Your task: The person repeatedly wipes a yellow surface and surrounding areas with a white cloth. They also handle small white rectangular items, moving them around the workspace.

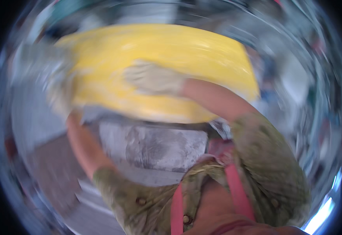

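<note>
A large yellow sheet-like piece (186,51) with whitish smears spans the upper middle, its near edge bowed by the lens. My right hand (155,78), in a pale work glove, rests on its surface near the centre. The fingers point left and look laid out against the yellow face. At the left end of the sheet is my left hand (61,92), also in a pale glove and smeared by motion. Its fingers cannot be made out, nor whether they grip the edge. A blurred greyish-white patch (40,60) lies just beyond that hand.
Below the yellow piece lies a grey, stained slab (167,149) close to my body. A brown surface (53,168) is at the lower left, beside pale strips (92,199). Blurred clutter surrounds the far side and the right, including a whitish shape (294,80).
</note>
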`<state>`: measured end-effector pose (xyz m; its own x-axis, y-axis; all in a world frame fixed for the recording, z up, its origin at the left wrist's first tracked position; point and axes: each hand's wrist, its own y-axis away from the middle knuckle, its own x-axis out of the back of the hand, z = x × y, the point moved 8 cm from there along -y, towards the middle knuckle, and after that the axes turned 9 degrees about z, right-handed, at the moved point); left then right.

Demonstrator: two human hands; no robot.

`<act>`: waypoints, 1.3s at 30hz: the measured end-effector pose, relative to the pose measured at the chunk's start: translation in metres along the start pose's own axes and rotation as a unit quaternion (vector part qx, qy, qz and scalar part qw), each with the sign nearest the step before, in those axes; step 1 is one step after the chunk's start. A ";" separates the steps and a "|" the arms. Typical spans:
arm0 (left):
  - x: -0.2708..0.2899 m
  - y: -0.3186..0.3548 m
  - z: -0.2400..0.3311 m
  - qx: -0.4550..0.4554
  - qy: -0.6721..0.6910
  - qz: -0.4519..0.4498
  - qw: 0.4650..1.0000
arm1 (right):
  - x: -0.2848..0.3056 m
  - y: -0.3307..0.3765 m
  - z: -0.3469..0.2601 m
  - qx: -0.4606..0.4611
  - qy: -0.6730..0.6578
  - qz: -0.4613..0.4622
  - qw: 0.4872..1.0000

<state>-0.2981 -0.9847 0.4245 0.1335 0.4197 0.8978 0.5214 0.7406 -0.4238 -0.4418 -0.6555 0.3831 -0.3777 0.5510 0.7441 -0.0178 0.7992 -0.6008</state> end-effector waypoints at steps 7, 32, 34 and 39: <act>0.133 0.069 0.085 -0.058 0.269 0.174 0.946 | -0.006 0.007 -0.008 0.022 0.065 0.009 0.998; 0.253 0.292 0.696 -0.057 0.458 -0.330 0.823 | 0.681 0.711 0.414 -0.605 0.403 -0.009 0.687; 0.242 0.294 0.776 -0.139 0.488 -0.331 0.796 | 0.758 0.798 0.365 -0.578 0.540 0.105 0.603; 0.199 0.301 0.967 -0.334 0.469 -0.359 0.734 | 0.806 0.940 0.346 -0.693 0.484 -0.040 0.533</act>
<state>-0.9300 -0.1712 0.3594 -0.0201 -0.7316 0.6815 0.9967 0.0393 0.0715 -1.0830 0.4570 0.3171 0.2390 -0.1688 0.9562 0.9562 -0.1305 -0.2620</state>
